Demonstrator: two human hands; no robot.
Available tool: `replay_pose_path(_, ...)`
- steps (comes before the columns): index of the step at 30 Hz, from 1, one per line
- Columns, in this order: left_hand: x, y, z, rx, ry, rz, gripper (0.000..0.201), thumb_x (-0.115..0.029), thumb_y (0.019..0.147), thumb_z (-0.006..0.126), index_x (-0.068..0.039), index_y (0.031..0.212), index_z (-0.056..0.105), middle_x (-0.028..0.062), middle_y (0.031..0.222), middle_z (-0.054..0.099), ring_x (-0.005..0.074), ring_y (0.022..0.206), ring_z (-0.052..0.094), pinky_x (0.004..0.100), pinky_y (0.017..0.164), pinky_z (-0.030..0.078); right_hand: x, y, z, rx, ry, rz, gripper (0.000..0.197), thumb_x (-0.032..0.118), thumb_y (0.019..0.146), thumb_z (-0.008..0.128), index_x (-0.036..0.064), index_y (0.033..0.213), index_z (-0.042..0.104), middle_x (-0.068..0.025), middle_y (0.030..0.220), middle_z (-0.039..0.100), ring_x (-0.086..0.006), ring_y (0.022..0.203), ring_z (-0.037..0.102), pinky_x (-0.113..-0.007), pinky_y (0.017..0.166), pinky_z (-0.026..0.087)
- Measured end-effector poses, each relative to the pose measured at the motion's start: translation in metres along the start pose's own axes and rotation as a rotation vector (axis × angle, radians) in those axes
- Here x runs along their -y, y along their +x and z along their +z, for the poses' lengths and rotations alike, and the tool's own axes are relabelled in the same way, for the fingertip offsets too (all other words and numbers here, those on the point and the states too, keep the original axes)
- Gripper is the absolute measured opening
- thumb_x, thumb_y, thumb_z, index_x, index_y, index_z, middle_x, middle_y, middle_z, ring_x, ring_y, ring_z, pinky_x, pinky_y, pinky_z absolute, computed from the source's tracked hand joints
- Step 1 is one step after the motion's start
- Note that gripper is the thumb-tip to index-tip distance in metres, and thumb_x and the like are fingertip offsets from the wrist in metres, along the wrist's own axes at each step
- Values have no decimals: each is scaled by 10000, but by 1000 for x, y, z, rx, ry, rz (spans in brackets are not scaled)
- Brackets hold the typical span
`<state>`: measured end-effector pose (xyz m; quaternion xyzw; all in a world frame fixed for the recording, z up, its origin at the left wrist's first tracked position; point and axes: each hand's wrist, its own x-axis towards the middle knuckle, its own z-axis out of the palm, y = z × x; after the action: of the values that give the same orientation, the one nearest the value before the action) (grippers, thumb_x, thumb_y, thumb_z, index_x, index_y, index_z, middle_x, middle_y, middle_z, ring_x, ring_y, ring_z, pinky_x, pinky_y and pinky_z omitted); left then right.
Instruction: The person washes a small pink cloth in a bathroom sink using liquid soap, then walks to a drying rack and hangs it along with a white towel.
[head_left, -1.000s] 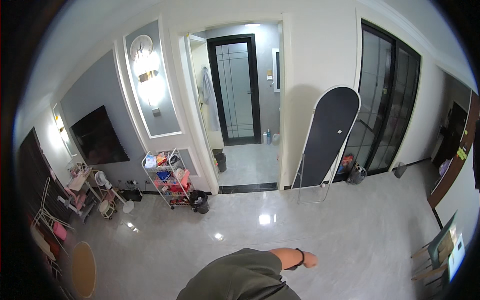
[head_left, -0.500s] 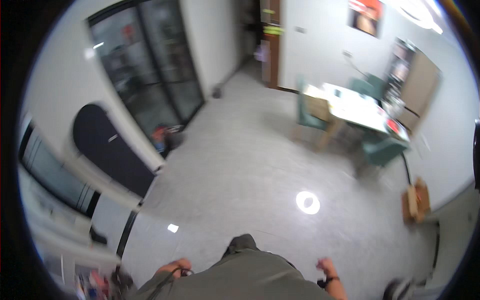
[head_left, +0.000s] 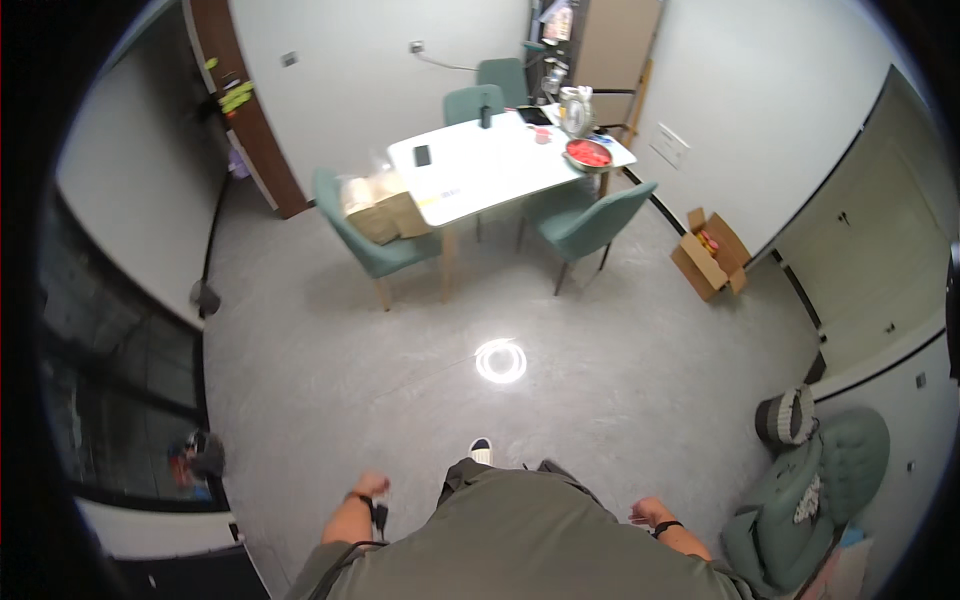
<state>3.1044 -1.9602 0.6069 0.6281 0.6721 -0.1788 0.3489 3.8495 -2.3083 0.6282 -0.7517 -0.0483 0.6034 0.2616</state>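
My left hand (head_left: pixel 373 484) hangs low beside my body, above the grey floor. It is small and blurred, so whether its fingers are closed does not show. A dark strap circles that wrist, with a small black piece (head_left: pixel 380 516) dangling next to it. On the other side, my right hand (head_left: pixel 650 512) hangs with its fingers loosely bent and a little apart, and nothing is seen in it. A black band (head_left: pixel 667 527) is round the right wrist. Neither hand touches any furniture. Between them, one dark shoe with a white toe (head_left: pixel 481 450) shows on the floor.
Ahead stands a white table (head_left: pixel 470 170) with green chairs (head_left: pixel 600 225), a red-filled bowl (head_left: pixel 588 154) and a phone. A paper bag (head_left: pixel 385 215) sits on one chair. Rightward are an open carton (head_left: pixel 712 262), a woven basket (head_left: pixel 786 416) and a green armchair (head_left: pixel 790 510). Glass doors (head_left: pixel 120 340) line the left.
My view has swung to the right: the table and chairs now lie ahead, and the green armchair and basket have come into sight. Both hands remain low at my sides.
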Motion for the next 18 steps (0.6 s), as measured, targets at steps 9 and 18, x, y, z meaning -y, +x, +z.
replay_pose_path(9, -412, 34, -322, -417, -404, 632, 79, -120, 750, 667, -46, 774, 648, 72, 708, 670, 155, 652, 616, 327, 624, 498, -58, 50, 54, 1, 279, 85, 103, -6, 799, 551, 2, 702, 582, -89, 661, 552, -247, 587, 620, -366, 530, 531)
replay_pose_path(18, -496, 42, -330, -311, 91, 733, 123, -142, 793, 627, -23, 823, 628, 161, 781, 663, 322, 742, 641, 393, 701, 512, 167, 70, 12, 1, 240, -190, 108, 39, 778, 558, 15, 697, 625, -96, 700, 626, -208, 619, 627, -364, 516, 490)
